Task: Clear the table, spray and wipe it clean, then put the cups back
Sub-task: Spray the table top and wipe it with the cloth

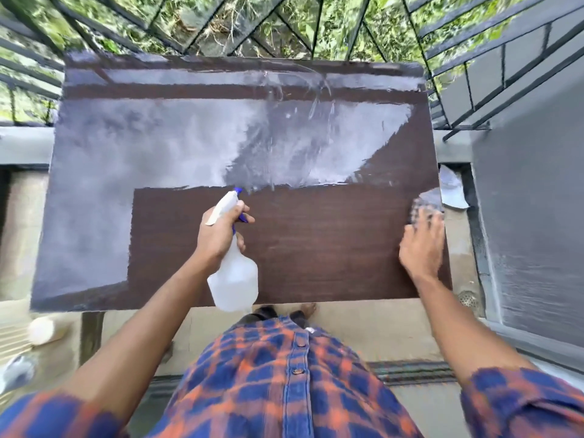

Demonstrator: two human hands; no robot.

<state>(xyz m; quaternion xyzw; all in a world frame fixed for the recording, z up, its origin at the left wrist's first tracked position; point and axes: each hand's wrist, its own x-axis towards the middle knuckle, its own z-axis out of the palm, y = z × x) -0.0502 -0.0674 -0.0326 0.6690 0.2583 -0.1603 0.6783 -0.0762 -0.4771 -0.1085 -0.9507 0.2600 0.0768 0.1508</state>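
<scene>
The rectangular dark wood-grain table lay bare, glossy with pale reflections. The left hand clenched a translucent plastic spray bottle (blue trigger) above it; the right hand, fingers spread, pressed a blurred checked cloth at the table's right edge.

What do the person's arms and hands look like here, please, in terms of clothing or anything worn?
Both forearms are bare. The left hand and right hand wear no gloves, and no rings or watch are visible, though the right is blurred. The plaid shirt, blue and orange checks, has its sleeves ending near the elbows.
</scene>
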